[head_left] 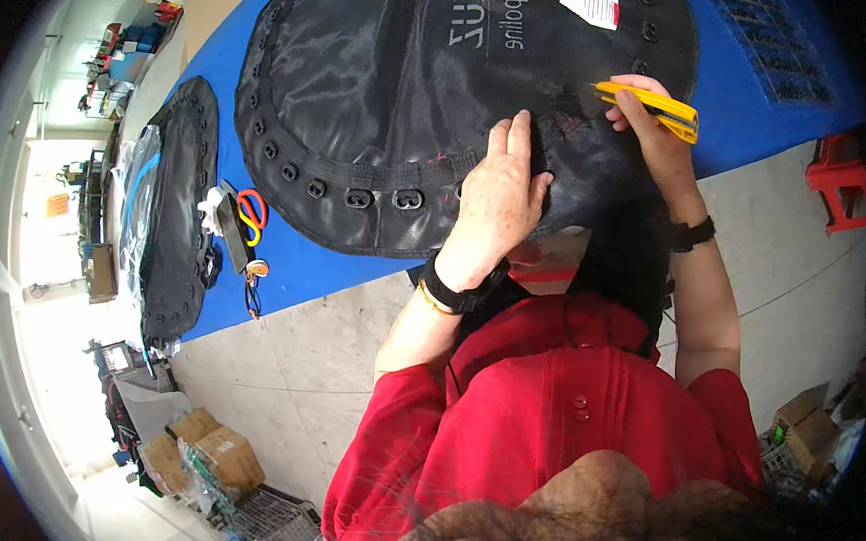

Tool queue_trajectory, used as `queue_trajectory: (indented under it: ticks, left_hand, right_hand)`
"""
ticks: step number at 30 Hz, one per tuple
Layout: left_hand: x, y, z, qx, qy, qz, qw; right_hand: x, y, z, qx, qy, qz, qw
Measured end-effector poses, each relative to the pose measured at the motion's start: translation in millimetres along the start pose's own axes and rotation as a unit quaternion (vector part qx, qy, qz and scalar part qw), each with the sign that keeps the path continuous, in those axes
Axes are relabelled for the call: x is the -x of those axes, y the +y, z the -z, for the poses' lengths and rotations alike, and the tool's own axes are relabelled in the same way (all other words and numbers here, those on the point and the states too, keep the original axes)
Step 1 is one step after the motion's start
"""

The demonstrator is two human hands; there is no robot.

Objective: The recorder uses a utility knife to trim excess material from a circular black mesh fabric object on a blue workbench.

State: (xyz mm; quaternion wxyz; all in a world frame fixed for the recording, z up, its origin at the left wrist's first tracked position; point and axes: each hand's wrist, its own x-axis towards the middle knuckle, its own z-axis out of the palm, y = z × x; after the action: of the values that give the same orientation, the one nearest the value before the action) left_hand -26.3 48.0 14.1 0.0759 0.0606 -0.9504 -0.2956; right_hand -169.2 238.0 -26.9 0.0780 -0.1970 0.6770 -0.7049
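A large round black mesh mat (pixel 354 100) with black plastic loops along its edge lies on a blue-covered table. My left hand (pixel 501 196) rests on the mat's near part, palm down, fingers stretched out and thumb apart, holding nothing. To its right, my right hand (pixel 660 150) is closed around a yellow utility knife (pixel 667 111), whose tip points left over the mat. Beside the knife tip is a rough, worn-looking patch (pixel 570 129) with reddish marks. A white label (pixel 591 6) sits on the mat farther away. Whether the blade touches the mat, I cannot tell.
Scissors with red and yellow handles (pixel 251 212) lie left of the mat on the blue table (pixel 286 273). Another black looped mat (pixel 178 218) lies at the far left. Cardboard boxes (pixel 223 455) stand on the floor lower left; a red stool (pixel 842 182) is at right.
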Motion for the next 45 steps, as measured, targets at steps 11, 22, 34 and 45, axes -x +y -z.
queue_trajectory:
  ticks: [11, 22, 34, 45]
  left_hand:
    - [22.2, -39.6, 9.8, 0.002, 0.18, 0.059, 0.982]
    - [28.3, -26.6, 7.4, 0.005, 0.17, 0.132, 0.977]
    - [20.9, -27.2, -10.0, 0.005, 0.217, 0.054, 0.975]
    - [13.8, -66.2, 1.4, 0.132, 0.183, 0.2, 0.954]
  right_hand:
    - [-0.8, 4.3, 1.7, 0.022, -0.001, 0.013, 1.0]
    - [0.0, -1.4, -0.2, 0.03, 0.006, 0.012, 0.999]
    - [1.4, -5.8, -2.8, 0.043, 0.01, 0.038, 0.998]
    - [-0.7, 2.3, -3.3, 0.002, 0.018, 0.053, 0.998]
